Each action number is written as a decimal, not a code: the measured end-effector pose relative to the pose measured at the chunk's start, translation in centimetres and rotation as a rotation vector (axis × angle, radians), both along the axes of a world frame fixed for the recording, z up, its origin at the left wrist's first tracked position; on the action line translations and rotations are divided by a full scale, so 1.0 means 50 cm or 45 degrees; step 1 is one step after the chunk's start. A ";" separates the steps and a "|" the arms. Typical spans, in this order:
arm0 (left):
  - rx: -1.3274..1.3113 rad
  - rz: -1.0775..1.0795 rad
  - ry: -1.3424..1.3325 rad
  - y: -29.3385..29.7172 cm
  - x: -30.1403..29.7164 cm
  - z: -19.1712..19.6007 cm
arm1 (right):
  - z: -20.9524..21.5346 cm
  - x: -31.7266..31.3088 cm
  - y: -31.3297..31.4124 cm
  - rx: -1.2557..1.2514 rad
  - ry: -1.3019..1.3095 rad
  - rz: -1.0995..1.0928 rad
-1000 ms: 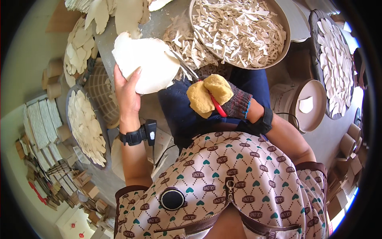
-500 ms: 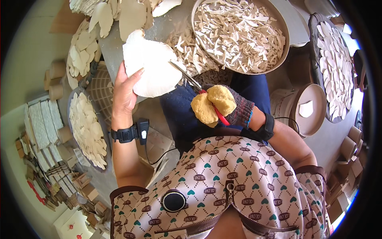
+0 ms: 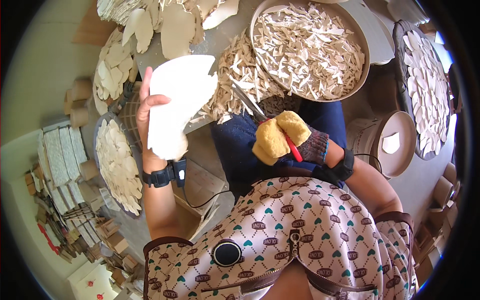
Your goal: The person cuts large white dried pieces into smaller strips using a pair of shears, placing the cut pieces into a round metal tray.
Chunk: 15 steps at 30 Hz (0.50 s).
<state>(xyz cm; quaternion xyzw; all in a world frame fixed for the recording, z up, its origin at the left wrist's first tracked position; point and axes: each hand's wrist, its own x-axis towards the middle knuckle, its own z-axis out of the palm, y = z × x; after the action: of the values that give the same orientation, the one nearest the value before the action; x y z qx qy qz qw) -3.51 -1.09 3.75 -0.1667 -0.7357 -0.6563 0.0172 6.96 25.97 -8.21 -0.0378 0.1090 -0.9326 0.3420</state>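
A pale flat sheet (image 3: 175, 102) stands raised in the left hand (image 3: 146, 117), fingers clasping its edge to present it to red-handled scissors (image 3: 272, 127), gripped tightly by the gloved right hand (image 3: 295, 140) above a scrap-filled round tray (image 3: 362, 47)

One head-worn fisheye cam, looks steeply down from above, close over the lap. Left hand (image 3: 150, 125) at centre-left, gloved right hand (image 3: 295, 140) at centre; edges bend twd rim, black corners. No 2nd view.
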 end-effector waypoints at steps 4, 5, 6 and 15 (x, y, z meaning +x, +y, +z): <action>0.021 0.075 -0.009 0.018 0.008 0.008 | 0.004 -0.013 -0.015 0.257 0.201 -0.095; 0.038 0.073 -0.041 0.021 0.012 0.011 | 0.010 -0.013 -0.018 -0.030 -0.267 0.066; 0.049 0.070 -0.059 0.024 0.013 0.012 | 0.016 -0.017 -0.031 -0.288 -0.077 0.005; 0.149 0.063 -0.132 0.034 0.023 0.002 | 0.036 -0.023 -0.031 -0.467 -0.173 0.099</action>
<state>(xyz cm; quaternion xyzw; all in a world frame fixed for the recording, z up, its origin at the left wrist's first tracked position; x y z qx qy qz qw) -2.37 0.60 3.87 -0.1130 -0.6999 -0.7052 0.0051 5.82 24.42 -6.41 -0.0406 -0.0876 -0.9233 0.3718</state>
